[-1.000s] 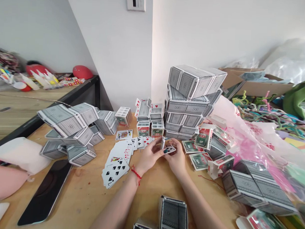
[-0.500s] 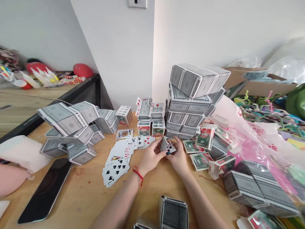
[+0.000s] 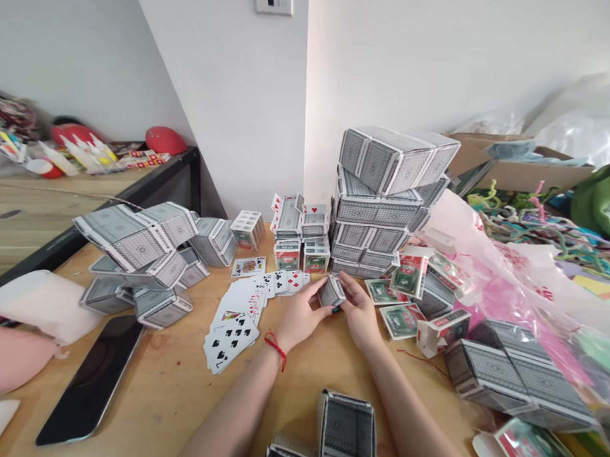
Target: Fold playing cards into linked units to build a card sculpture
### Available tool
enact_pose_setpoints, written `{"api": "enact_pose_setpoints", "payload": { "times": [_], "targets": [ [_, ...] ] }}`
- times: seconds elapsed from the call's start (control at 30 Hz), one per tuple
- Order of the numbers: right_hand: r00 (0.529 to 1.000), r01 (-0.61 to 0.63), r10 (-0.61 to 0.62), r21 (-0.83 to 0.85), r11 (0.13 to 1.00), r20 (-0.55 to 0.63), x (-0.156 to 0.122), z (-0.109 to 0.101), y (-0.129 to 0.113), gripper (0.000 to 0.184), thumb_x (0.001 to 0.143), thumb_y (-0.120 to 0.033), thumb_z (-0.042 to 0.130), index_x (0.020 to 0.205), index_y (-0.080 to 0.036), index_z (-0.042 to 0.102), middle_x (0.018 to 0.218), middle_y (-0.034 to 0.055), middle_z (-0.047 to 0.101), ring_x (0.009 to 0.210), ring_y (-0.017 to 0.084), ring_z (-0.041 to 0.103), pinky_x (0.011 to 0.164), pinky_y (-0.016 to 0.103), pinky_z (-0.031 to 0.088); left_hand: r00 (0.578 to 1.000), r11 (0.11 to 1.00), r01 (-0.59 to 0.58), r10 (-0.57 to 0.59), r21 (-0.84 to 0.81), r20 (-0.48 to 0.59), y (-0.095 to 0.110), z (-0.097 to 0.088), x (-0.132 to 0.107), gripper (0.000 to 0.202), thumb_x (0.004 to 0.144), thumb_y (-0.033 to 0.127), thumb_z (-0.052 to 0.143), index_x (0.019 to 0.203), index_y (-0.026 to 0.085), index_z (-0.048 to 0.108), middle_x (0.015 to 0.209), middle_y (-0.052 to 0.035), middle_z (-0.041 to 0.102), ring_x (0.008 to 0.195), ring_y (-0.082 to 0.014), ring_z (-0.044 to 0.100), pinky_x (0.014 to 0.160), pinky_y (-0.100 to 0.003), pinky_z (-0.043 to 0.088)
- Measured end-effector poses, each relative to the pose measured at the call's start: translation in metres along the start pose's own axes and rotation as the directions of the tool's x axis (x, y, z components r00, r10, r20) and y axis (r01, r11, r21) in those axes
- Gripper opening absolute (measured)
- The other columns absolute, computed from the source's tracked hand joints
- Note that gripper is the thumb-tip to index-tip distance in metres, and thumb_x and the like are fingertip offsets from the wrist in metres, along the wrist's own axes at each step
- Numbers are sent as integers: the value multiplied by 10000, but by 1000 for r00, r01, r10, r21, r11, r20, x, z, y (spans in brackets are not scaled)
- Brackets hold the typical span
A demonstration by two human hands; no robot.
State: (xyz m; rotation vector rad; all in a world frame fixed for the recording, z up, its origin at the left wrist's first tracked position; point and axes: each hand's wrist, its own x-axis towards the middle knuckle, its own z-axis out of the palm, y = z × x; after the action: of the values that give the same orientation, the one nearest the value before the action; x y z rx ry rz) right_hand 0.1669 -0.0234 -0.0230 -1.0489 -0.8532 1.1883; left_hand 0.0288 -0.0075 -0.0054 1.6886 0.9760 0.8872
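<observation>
A small stack of playing cards point(image 3: 331, 291) with grey patterned backs sits between both my hands just above the wooden table point(image 3: 169, 390). My left hand point(image 3: 298, 317), with a red thread at the wrist, pinches the stack's left side. From the right, my right hand point(image 3: 360, 315) closes its fingers on the same stack. A fan of face-up cards point(image 3: 242, 305) lies on the table to the left of my hands. Behind them stand small card-built cubes point(image 3: 301, 236).
A tall pile of grey card-built boxes point(image 3: 381, 198) stands behind against the wall, another heap point(image 3: 144, 253) at left, more point(image 3: 514, 376) at right. A dark tablet point(image 3: 92, 381) lies front left. Card packets point(image 3: 407, 305), a pink plastic bag point(image 3: 488, 275) and another person's arm point(image 3: 10, 358) are nearby.
The card faces that showed between my hands are now turned down; only the grey backs show. My hands have closed more tightly together on the stack.
</observation>
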Motion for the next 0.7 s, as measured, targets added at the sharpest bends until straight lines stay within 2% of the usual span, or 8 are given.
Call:
{"api": "enact_pose_setpoints", "payload": {
  "times": [0.1,0.27,0.4,0.5,0.6,0.7],
  "targets": [
    [1000,-12,12,-25,1000,-21,1,-1,1,456,680,-255,600,1129,-195,557,1169,89,582,1096,243,521,953,420,379,1000,1000,2,-2,24,14,0,0,-1,599,727,173,590,1269,292,364,1298,-29,472,1142,-167,490,932,-348,446],
    [996,29,-47,-224,974,-75,-1,2,-4,332,736,-338,536,1020,-195,632,1068,65,635,1022,237,549,911,385,386,999,986,-30,37,165,-38,4,-1,-3,584,732,216,591,1270,269,370,1280,-38,491,1151,-174,482,968,-371,412],
    [997,2,-30,-361,932,-71,-4,4,-10,359,767,-451,481,828,-148,665,795,55,670,756,211,577,693,305,433,994,968,-56,76,245,-73,8,-2,-4,544,752,281,571,1261,268,378,1275,-24,495,1157,-164,475,979,-352,405],
    [995,-64,37,-328,942,-87,-4,3,-9,447,749,-543,466,730,-134,644,644,42,632,613,185,540,555,266,399,992,958,-79,103,274,-74,9,-2,-4,522,763,291,556,1255,265,383,1271,-21,500,1156,-160,476,977,-346,410],
    [988,-153,150,-190,970,-31,-3,2,-7,479,733,-579,466,780,-135,639,642,44,630,571,177,537,509,259,392,990,946,-96,122,309,-65,9,-2,-5,530,757,253,556,1257,260,381,1277,-21,493,1165,-156,467,987,-343,404],
    [976,-212,216,-131,969,24,-3,2,-6,457,720,-561,501,800,-132,638,664,52,635,543,164,530,486,253,399,989,932,-121,144,341,-42,8,-1,-5,543,754,214,548,1265,256,371,1288,-20,480,1179,-150,450,996,-332,397]
  ]
}}
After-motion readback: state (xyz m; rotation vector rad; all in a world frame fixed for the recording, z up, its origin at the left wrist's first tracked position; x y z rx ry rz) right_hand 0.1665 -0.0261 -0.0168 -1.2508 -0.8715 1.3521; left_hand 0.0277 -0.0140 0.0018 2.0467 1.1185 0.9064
